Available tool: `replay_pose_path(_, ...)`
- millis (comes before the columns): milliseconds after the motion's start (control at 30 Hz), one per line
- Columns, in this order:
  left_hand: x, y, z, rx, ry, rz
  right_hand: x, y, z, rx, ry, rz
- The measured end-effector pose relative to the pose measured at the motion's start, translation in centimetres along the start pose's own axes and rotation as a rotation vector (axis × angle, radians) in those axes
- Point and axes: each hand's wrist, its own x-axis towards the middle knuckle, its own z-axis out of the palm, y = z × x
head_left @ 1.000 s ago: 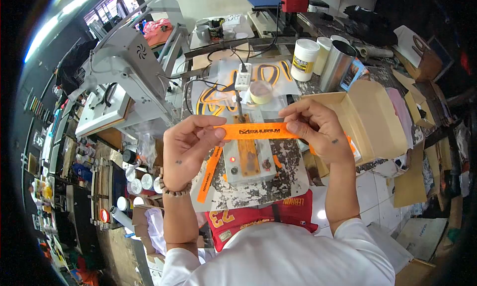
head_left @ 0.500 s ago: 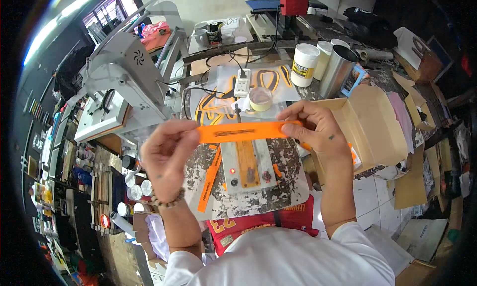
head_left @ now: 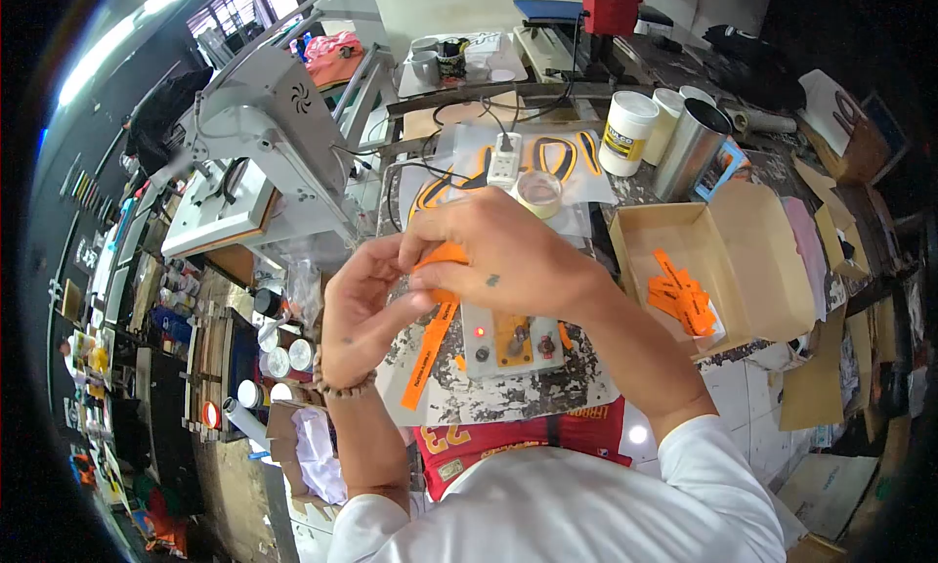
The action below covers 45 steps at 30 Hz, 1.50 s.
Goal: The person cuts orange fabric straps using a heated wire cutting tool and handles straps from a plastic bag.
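In front of me my left hand (head_left: pixel 371 304) and my right hand (head_left: pixel 508 245) are together, both closed on an orange strip (head_left: pixel 445 260). The strip looks bent or folded between the fingers, and my right hand covers much of it. Below them sits a grey tabletop device (head_left: pixel 523 358) with a lit red lamp and an orange-brown centre plate; my right hand and forearm hide its far part. Left of the device, a second orange strip (head_left: pixel 428 363) with dark print lies slanted on the worn tabletop.
An open cardboard box (head_left: pixel 640 226) on the right holds several orange strips (head_left: pixel 684 294). Behind my hands are a power strip (head_left: pixel 504 160), a tape roll (head_left: pixel 539 194) and a white tub (head_left: pixel 627 133). A grey press machine (head_left: pixel 264 123) stands left.
My right hand has swung left to meet my left hand, and the strip, earlier stretched straight between them, is now bent. The view has turned, showing more of the box.
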Motion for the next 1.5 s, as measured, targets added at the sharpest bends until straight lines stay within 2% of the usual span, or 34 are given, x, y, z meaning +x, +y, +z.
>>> replay_pose_path(67,0.7,0.1,0.3,-0.032,-0.025,-0.136,-0.6,0.0,-0.1,0.087,0.043,0.032)
replay_pose_path(133,1.0,0.0,0.0,0.002,-0.013,-0.188,-1.7,0.3,-0.6,0.171,0.087,0.071)
replay_pose_path(167,1.1,-0.1,-0.2,0.043,0.000,-0.245,-2.2,0.6,-0.9,0.196,0.126,0.156)
replay_pose_path(233,1.5,-0.5,-0.4,0.056,-0.044,-0.241,-3.1,1.3,-0.9,0.220,0.166,0.246)
replay_pose_path(300,1.9,-0.7,-0.1,0.069,-0.090,-0.237,-3.9,2.0,-0.6,0.494,0.316,0.276)
replay_pose_path(433,2.7,-0.4,1.9,-0.029,-0.055,-0.263,-5.2,2.1,-1.4,0.371,0.341,0.328)
replay_pose_path(600,3.5,-0.8,3.0,-0.045,-0.045,-0.236,-6.3,2.6,-1.2,0.523,0.400,0.447)
replay_pose_path(767,3.6,-2.0,3.0,0.080,-0.058,-0.256,-6.7,3.6,-0.8,0.530,0.405,0.392)
replay_pose_path(967,3.8,-3.3,3.7,-0.043,0.031,-0.185,-6.7,4.0,-0.2,0.638,0.396,0.423)
replay_pose_path(1067,3.8,-2.9,3.4,-0.045,0.019,-0.298,-6.9,4.1,-0.2,0.648,0.406,0.452)
replay_pose_path(1500,3.7,-3.9,3.5,-0.019,0.032,-0.272,-6.9,5.0,0.1,0.640,0.406,0.515)
